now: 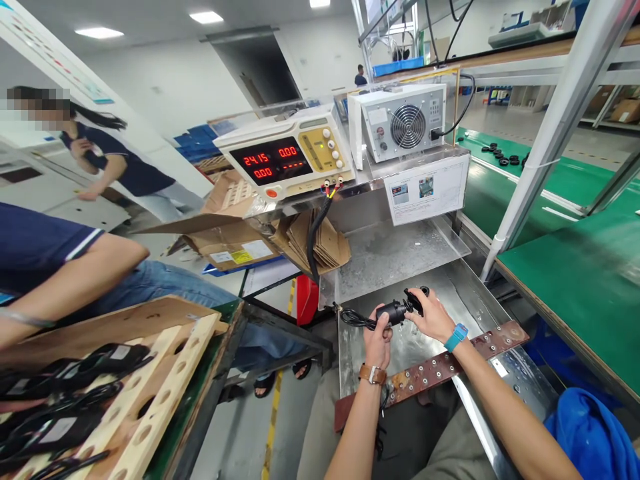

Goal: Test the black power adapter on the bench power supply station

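A black cylindrical device (391,313) with a bundled black cable (356,319) is held over the metal tray (450,287). My left hand (379,340), with a brown-strapped watch at its wrist, is closed around the device's body and cable end. At the device's other end, my right hand (431,319), wearing a blue band, pinches a black ribbed end part (414,301). Whether that part is joined to the body I cannot tell. Below both hands, a reddish-brown bar (425,377) with metal studs lies across the tray.
A power supply (280,157) with lit red digits and a grey fan unit (405,123) stand on the shelf ahead. Left, a wooden rack (170,393) holds black devices beside a co-worker's arm (75,287). A green table (580,253) and metal post (550,147) flank the right.
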Demonstrator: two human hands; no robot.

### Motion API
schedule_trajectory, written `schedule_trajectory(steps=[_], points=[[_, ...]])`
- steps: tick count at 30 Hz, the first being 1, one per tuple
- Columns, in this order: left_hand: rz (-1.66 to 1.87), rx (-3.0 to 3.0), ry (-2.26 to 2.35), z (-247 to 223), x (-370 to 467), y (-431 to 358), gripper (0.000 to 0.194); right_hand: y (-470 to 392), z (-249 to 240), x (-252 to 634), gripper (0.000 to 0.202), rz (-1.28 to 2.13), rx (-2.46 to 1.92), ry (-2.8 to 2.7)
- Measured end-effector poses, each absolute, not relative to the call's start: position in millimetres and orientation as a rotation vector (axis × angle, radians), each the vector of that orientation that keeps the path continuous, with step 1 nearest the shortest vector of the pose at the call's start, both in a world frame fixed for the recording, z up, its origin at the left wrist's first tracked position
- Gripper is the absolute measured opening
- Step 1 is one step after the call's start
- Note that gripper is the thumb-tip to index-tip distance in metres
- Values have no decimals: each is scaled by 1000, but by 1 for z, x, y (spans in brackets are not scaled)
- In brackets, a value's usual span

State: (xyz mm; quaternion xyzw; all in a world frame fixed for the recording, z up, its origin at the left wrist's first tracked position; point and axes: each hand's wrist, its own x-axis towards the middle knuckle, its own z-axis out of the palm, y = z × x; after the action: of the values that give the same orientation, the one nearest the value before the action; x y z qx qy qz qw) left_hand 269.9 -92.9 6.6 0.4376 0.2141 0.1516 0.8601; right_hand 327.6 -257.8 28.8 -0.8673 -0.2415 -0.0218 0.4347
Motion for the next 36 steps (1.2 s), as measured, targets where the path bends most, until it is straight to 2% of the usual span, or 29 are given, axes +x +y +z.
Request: schedule_trajectory(steps=[6, 12, 15, 22, 27, 36], points=[[284, 824, 453, 6, 269, -91, 54, -258, 39, 325, 71, 32, -2035, -687], [264, 737, 451, 9, 269, -90, 51, -261, 37, 333, 53, 10, -1895, -635], [250, 723, 452, 9, 268, -89, 49, -261, 33, 336, 52, 27, -1764, -539], [178, 718, 420, 6, 267, -88, 49, -256, 28, 331, 77, 432, -1204, -293], [130, 737, 403, 4, 266, -87, 55, -256, 24, 329, 84, 660, -992, -180], [173, 872, 355, 11, 262, -90, 55, -264, 24, 332, 90, 614, -1051, -153]])
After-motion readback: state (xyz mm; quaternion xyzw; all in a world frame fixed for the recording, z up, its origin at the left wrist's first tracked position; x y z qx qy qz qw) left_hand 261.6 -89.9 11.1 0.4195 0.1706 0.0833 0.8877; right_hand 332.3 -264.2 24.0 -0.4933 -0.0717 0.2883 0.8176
